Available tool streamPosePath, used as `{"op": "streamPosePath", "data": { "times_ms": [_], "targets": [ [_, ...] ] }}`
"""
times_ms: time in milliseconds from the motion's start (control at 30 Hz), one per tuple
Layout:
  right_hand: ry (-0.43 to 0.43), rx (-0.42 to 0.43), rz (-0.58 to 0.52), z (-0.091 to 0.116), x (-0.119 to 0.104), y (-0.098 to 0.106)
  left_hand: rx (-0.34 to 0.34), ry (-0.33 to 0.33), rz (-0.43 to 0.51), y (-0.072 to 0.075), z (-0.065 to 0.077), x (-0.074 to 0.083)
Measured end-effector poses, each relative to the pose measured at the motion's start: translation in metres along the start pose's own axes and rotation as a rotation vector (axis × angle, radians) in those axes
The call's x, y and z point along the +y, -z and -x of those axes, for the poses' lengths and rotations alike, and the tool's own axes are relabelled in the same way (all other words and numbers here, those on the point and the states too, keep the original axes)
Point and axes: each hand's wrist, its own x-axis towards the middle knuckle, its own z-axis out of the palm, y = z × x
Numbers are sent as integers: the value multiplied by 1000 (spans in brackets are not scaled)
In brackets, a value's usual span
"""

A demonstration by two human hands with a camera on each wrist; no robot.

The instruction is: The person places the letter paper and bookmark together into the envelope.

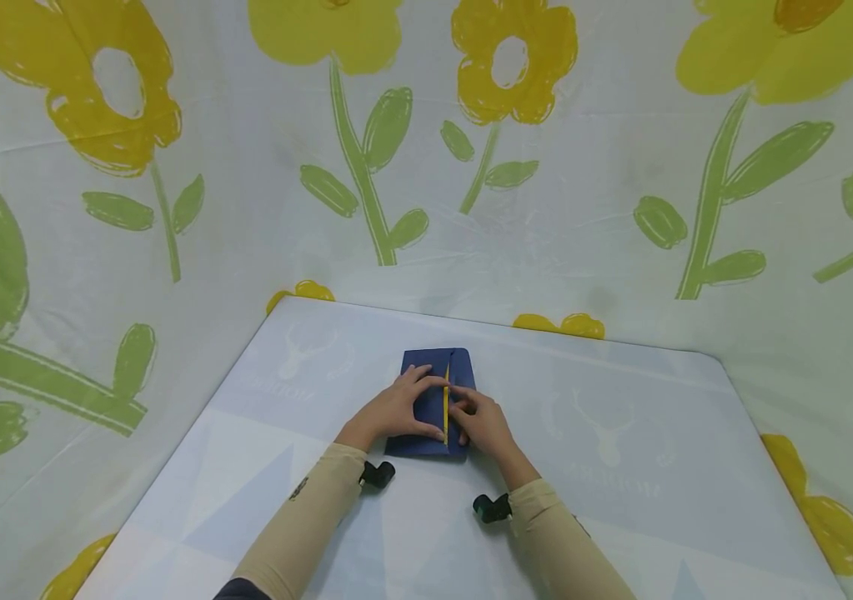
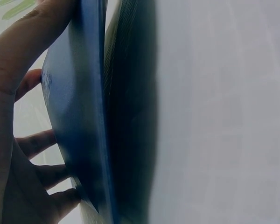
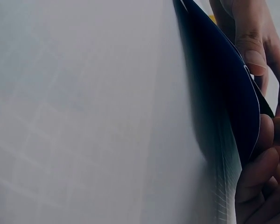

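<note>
A dark blue notebook [image 1: 418, 360] with a fold-over flap [image 1: 461, 363] lies on the table, its long sides running away from me. A narrow yellow strip [image 1: 446, 410] shows along the flap's inner edge. My left hand [image 1: 398, 406] is spread over the cover, fingertips and thumb resting on it near the strip. At the right side, my right hand [image 1: 488, 425] pinches the edge of the flap; in the right wrist view its fingers [image 3: 256, 170] curl at the blue edge. Page edges show dimly beneath the cover in the left wrist view.
A pale table [image 1: 696, 450] with faint deer-head prints surrounds the notebook. White cloth [image 1: 584, 208] with yellow flowers hangs behind and to the sides. Small black devices sit at the left wrist [image 1: 378, 475] and right wrist [image 1: 491, 508].
</note>
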Motion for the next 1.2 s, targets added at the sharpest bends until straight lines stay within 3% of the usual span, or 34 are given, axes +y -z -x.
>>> {"op": "streamPosePath", "data": {
  "times_ms": [1200],
  "targets": [
    [-2,-42,-7,3,-3,-2,7,1,-15,0,1,0]
  ]
}}
